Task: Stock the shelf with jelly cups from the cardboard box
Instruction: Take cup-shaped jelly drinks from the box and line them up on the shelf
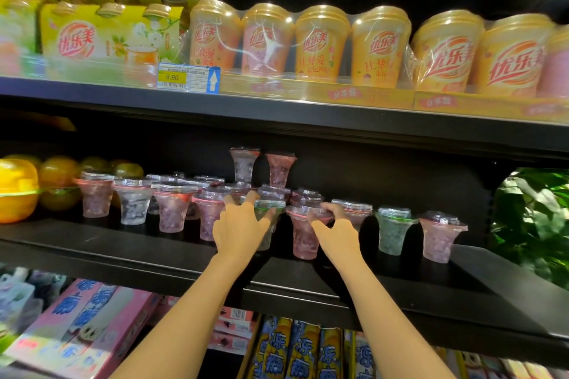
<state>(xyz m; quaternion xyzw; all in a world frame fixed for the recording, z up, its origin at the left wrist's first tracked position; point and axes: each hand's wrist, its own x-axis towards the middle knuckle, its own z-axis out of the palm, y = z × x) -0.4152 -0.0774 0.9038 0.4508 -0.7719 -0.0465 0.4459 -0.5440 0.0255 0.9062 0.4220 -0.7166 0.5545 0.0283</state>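
While both hands work among jelly cups packed this closely on the black middle shelf, the likeliest mishap is a knock-on topple: the cups flare wide at the rim and stand on narrow feet, so a nudge from a knuckle or a wrist drawn back carelessly could tip a neighbour off the open front edge. Two cups stacked on the back row look especially unsteady, and a jolt to the cups under them might bring them down.

The left hand reaches forward, palm away, fingers curled around a green-rimmed jelly cup at the front of the cluster, gripping it by the side. The right hand sits just beside it, thumb and fingers closed on the rim of a pink jelly cup that rests on the shelf. Both forearms stretch straight in from below, nearly parallel. A further green cup stands near to the right. The cardboard box is not in view.
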